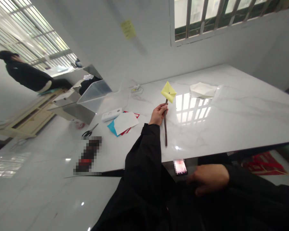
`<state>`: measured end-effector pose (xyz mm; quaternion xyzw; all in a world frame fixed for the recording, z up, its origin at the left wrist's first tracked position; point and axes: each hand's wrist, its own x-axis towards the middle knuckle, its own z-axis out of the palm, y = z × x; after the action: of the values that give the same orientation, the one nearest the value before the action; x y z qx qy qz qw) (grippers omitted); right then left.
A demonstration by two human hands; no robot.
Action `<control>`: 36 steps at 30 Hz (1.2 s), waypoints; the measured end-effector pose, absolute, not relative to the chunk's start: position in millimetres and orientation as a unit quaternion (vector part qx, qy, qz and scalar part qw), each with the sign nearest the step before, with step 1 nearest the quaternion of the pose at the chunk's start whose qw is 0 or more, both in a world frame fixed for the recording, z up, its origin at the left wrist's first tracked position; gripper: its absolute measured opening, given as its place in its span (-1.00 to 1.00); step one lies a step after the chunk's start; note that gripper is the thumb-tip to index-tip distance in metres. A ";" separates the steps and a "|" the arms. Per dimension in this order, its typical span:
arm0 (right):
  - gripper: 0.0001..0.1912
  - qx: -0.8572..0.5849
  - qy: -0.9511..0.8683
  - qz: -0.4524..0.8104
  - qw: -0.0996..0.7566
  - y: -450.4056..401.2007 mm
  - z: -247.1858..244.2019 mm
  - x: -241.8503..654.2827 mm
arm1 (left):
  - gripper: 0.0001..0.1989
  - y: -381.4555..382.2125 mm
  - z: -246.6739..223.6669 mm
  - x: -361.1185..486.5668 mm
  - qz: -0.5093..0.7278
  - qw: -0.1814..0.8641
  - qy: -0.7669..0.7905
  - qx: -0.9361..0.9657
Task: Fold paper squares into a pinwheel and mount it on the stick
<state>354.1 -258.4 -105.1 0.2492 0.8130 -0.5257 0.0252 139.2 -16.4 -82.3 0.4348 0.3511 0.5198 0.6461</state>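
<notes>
Scissors (87,133): on the white table (243,106), off to the side, in nobody's way.
Paper sheets (126,122): white piled over blue and red.
Left hand (158,114): my fingers pinch a brown stick (165,128) just below its folded yellow paper (168,96), likely to steady that end.
Phone (181,168): lit below the table edge, perhaps for easy viewing.
Right hand (212,177): blurred near the phone; I cannot tell whether its fingers grasp anything.

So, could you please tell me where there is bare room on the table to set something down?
Widest is right of the stick, between the cream paper and the near edge of the table; a smaller patch lies between yellow paper and cable. It is crowded left of the left hand: sheets, scissors, white case.
</notes>
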 end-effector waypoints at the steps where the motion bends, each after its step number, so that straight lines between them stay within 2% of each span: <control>1: -0.46 0.208 0.810 -0.544 0.070 -250.1 -75.5 358.4 | -0.61 -16.6 -81.9 139.6 0.519 0.643 0.355 0.438; 2: -0.43 0.179 0.802 -0.563 0.084 -237.0 -46.6 363.3 | -0.61 -16.8 -81.5 139.9 0.518 0.641 0.357 0.440; 3: -0.45 0.178 0.797 -0.574 0.054 -219.6 -21.0 368.3 | -0.61 -16.9 -81.0 140.1 0.518 0.639 0.357 0.441; 4: -0.47 0.189 0.795 -0.576 0.002 -198.3 -1.1 372.7 | -0.61 -17.0 -80.6 140.3 0.518 0.638 0.358 0.443; 6: -0.51 0.260 0.780 -0.548 -0.156 -148.3 17.0 377.7 | -0.60 -16.9 -80.5 140.4 0.510 0.637 0.361 0.452; 9: -0.48 0.397 0.679 -0.445 -0.429 -71.5 -4.9 375.9 | -0.57 -15.8 -81.9 139.6 0.481 0.634 0.371 0.478; 10: -0.48 0.439 0.640 -0.396 -0.489 -50.1 -19.6 374.7 | -0.55 -15.4 -82.7 139.1 0.472 0.633 0.374 0.487; 12: -0.51 0.517 0.576 -0.324 -0.543 -18.6 -49.6 375.3 | -0.52 -14.6 -84.2 137.8 0.462 0.631 0.375 0.497; 17: -0.44 0.564 0.553 -0.295 -0.538 0.0 -87.7 393.8 | -0.52 -14.1 -82.6 133.9 0.438 0.639 0.364 0.517; 20: -0.44 0.568 0.594 -0.270 -0.501 -3.6 -90.5 399.8 | -0.55 -14.4 -77.5 131.8 0.420 0.647 0.358 0.526; 28: -0.23 0.555 0.641 -0.266 -0.458 -7.1 -88.5 388.9 | -0.60 -16.0 -71.3 129.3 0.404 0.646 0.347 0.546; 36: -0.28 0.555 0.632 -0.292 -0.456 -10.0 -85.5 384.3 | -0.59 -16.4 -71.3 128.4 0.414 0.642 0.349 0.543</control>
<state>384.3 -10.0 -85.5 0.5545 0.6323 -0.2917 -0.4556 128.4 -16.4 -71.3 0.5427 0.3487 0.4136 0.6425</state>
